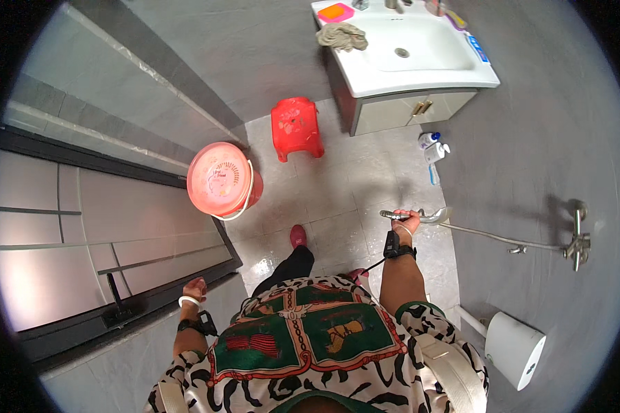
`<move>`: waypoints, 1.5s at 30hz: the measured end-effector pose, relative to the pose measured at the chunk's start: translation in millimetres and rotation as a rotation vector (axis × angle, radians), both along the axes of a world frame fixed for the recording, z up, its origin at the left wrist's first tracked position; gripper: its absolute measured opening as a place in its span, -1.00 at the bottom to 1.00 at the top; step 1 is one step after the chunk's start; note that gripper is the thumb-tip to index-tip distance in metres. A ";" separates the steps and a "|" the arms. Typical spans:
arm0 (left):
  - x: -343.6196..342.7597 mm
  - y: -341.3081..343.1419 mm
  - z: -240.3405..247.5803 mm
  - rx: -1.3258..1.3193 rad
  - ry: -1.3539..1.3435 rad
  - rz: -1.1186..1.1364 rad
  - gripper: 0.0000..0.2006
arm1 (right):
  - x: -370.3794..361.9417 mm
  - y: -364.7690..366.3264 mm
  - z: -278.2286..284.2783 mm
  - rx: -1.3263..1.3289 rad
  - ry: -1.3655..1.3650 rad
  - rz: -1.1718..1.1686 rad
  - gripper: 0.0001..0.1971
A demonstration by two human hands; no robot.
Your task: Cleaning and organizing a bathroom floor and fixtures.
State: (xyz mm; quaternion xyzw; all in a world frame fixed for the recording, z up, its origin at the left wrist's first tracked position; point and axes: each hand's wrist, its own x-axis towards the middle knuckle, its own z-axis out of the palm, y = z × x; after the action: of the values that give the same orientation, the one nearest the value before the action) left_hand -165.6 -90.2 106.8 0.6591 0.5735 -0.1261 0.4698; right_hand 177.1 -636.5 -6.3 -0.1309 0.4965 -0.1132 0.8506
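My right hand (408,221) is wrapped round a silver shower head (434,217), held out over the tiled floor at right of centre. From it a metal hose (503,239) runs to a mixer tap (577,249) on the right wall. No water spray can be made out. My left hand (195,288) hangs low at the left, beside the dark-framed door (117,227). It appears empty with loosely bent fingers, seen small and partly foreshortened. Each wrist wears a black device.
A lidded pink bucket (219,180) and red stool (297,127) stand ahead on the wet floor (337,186). Beyond is a washbasin cabinet (413,110) with a cloth (342,36) on its rim. Bottles (431,146) line the right wall; a white toilet-like fixture (515,351) is nearer.
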 end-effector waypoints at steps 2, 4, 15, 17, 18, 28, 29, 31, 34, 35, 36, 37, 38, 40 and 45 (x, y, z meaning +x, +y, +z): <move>-9.3 24.6 -12.3 -0.016 -0.059 -0.038 -0.72 | 5.7 19.7 -10.7 0.023 -0.015 -0.003 -0.89; -21.4 55.7 -37.0 -0.135 -0.277 0.008 -0.75 | 10.8 42.4 -14.3 0.015 -0.006 0.019 -0.89; 79.2 81.0 8.5 -0.017 -0.040 -0.073 -0.77 | 38.9 142.8 -42.5 0.044 0.038 0.050 -0.91; 80.8 88.3 7.7 0.012 -0.015 -0.088 -0.77 | 38.4 160.9 -37.1 0.013 0.030 0.132 -0.91; 78.2 94.4 3.0 -0.018 -0.039 -0.072 -0.76 | 37.2 169.1 -33.9 -0.012 0.017 0.207 -0.91; 76.1 104.2 -17.3 -0.119 0.028 -0.001 -0.70 | 38.8 184.1 -17.1 -0.651 -0.010 0.578 -0.83; 73.8 105.8 -21.5 -0.124 0.026 0.007 -0.70 | 42.4 181.3 -17.6 -0.775 -0.063 0.619 -0.83; 67.9 108.6 -29.0 -0.182 0.013 -0.038 -0.69 | 47.9 183.7 -6.9 -0.940 -0.129 0.714 -0.83; 66.9 105.8 -32.5 -0.138 0.038 -0.083 -0.70 | 66.8 181.8 -4.0 -1.200 -0.156 0.804 -0.84; 68.2 103.9 -32.5 -0.142 0.039 -0.076 -0.70 | 74.3 186.6 3.3 -1.278 -0.150 0.807 -0.84; 70.0 102.0 -32.0 -0.147 0.051 -0.049 -0.70 | 80.9 190.5 11.3 -1.282 -0.153 0.814 -0.84; 69.7 100.8 -32.2 -0.152 0.063 -0.021 -0.71 | 87.9 199.1 28.3 -1.420 -0.220 0.813 -0.83; 66.5 102.2 -37.0 -0.155 0.059 -0.018 -0.71 | 95.2 204.0 38.7 -1.559 -0.288 0.802 -0.82; 57.2 107.3 -52.5 -0.229 0.029 0.024 -0.71 | 109.0 207.9 44.5 -1.610 -0.323 0.797 -0.80; 59.8 103.1 -58.9 -0.234 0.016 0.051 -0.71 | 129.6 221.7 75.5 -1.665 -0.425 0.819 -0.80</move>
State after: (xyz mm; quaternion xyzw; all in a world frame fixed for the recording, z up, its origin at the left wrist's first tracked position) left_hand -105.8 13.0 47.9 0.5840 0.5753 -0.1854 0.5419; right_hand 306.7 -414.8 69.2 -0.8354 0.0070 -0.1448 0.5302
